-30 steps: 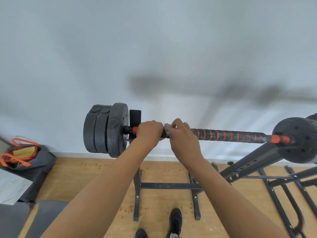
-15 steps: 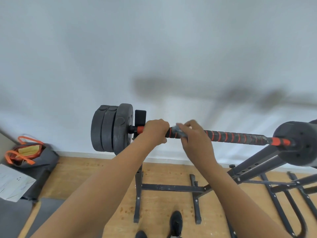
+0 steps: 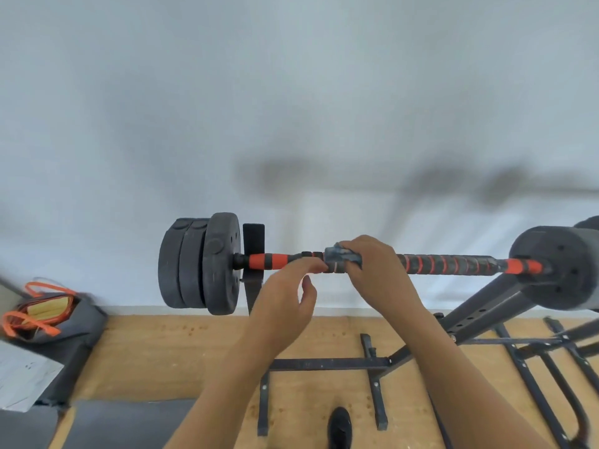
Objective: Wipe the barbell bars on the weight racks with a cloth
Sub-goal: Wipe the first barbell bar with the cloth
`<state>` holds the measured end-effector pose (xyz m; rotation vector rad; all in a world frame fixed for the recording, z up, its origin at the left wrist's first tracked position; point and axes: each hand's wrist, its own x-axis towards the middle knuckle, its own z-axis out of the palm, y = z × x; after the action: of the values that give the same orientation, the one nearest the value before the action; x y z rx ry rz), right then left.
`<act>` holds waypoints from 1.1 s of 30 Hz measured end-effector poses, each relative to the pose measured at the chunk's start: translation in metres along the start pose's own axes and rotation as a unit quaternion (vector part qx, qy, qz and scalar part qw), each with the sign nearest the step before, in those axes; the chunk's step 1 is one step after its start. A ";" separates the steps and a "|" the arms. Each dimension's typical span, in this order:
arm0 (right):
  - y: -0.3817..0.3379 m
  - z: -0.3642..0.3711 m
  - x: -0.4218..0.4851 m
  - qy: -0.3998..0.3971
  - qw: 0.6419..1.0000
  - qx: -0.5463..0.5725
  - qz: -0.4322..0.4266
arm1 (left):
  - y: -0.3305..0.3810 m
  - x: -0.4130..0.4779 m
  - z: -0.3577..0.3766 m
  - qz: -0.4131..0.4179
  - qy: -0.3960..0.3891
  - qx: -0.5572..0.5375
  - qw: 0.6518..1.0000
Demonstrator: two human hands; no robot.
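A black barbell bar (image 3: 447, 264) with orange bands lies across a black weight rack (image 3: 479, 309), with black plates (image 3: 201, 264) on its left end and another plate (image 3: 564, 267) at the right. My right hand (image 3: 372, 270) grips a grey cloth (image 3: 337, 256) wrapped round the bar near its middle. My left hand (image 3: 285, 296) is just in front of and below the bar, fingers loosely extended, fingertips reaching toward the cloth's left edge, holding nothing.
The rack's base bars (image 3: 330, 364) spread over the wooden floor below me, with my black shoe (image 3: 338, 427) between them. A grey bag with orange straps (image 3: 45, 312) and white paper (image 3: 22, 377) sit at the left. A white wall stands behind the bar.
My left hand has let go of the bar's left end and dropped off in front of it, fingers opened. My right hand with the cloth stays on the bar.
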<state>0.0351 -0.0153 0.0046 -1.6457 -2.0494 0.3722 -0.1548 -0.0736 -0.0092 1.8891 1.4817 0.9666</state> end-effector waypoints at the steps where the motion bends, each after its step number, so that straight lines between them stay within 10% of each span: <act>1: -0.002 0.001 0.004 0.003 1.000 0.004 -0.006 | -0.010 0.007 0.007 0.012 0.052 0.052 0.997; 9: -0.015 0.041 0.024 0.018 0.996 -0.079 -0.033 | -0.045 0.059 0.040 0.026 -0.061 0.430 0.900; 25: -0.006 0.040 -0.024 -0.049 0.974 -0.182 -0.124 | -0.049 0.111 0.016 -0.023 -0.252 0.365 0.896; 33: -0.008 0.020 0.027 0.021 0.993 -0.111 -0.031 | -0.044 0.105 0.029 -0.016 -0.139 0.451 0.881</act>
<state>0.0136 0.0107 -0.0035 -1.6944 -2.1687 0.0881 -0.1426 0.0389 -0.0389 2.4503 1.9431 -0.1071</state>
